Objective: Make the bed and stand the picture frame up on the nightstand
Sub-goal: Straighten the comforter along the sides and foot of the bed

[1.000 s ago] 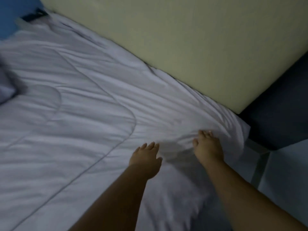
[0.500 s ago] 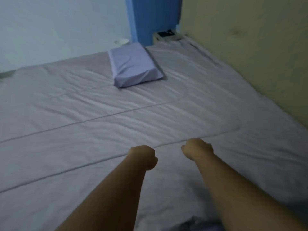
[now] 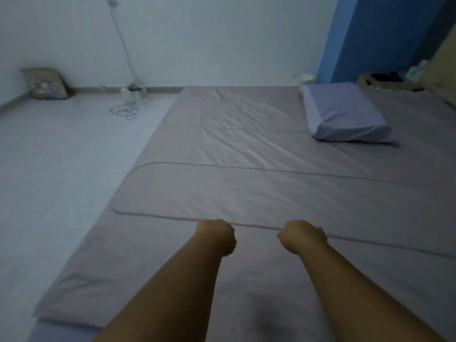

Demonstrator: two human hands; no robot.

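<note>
The bed cover (image 3: pixel 259 193) lies spread flat over the low mattress, which fills the middle and right of the room. Compared with half a second before, the view has turned to the left: now the pale floor (image 3: pixel 61 181) and the far wall show, and the pillow (image 3: pixel 345 114) sits far at the upper right instead of the centre. Both arms reach forward as before. The left hand (image 3: pixel 217 236) and the right hand (image 3: pixel 303 236) are curled into fists and press down on the cover near its stitched seam, side by side but apart; I cannot tell if cloth is pinched inside them. On the floor by the wall lie a coiled cable (image 3: pixel 123 112) and a leaning cushion (image 3: pixel 45 83). Beside the bed's far right corner stands a low box (image 3: pixel 385 80) with dark things on it. The cover is grey-lilac, mostly smooth, with light wrinkles in the middle part.
</note>
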